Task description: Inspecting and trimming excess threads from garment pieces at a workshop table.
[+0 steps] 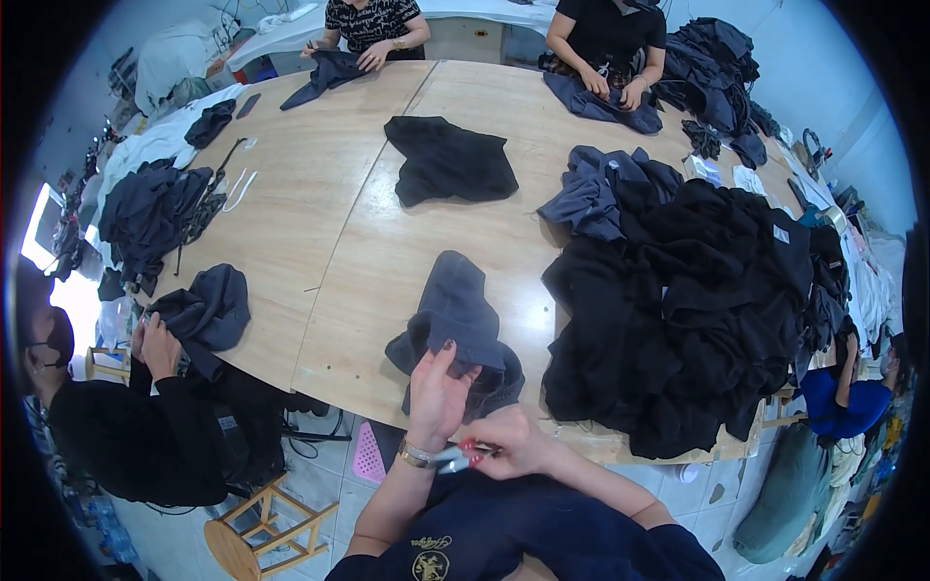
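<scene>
A dark grey garment piece (455, 290) lies at the table's near edge, its lower part folded and bunched. My left hand (438, 402) pinches the turned edge of this garment between thumb and fingers, palm up, with a metal watch on the wrist. Just to its right, my right hand (513, 441) is closed around small snips (453, 459) with red and pale blue parts. The snips point left, close to my left wrist and apart from the cloth. Their blades are too small to make out clearly.
A big heap of black garments (678, 310) rises to my right. One black garment (453, 163) lies flat mid-table; dark clothes (150, 218) pile up at the left. Co-workers handle garments at the far side and left. A wooden stool (237, 547) stands on the floor at lower left.
</scene>
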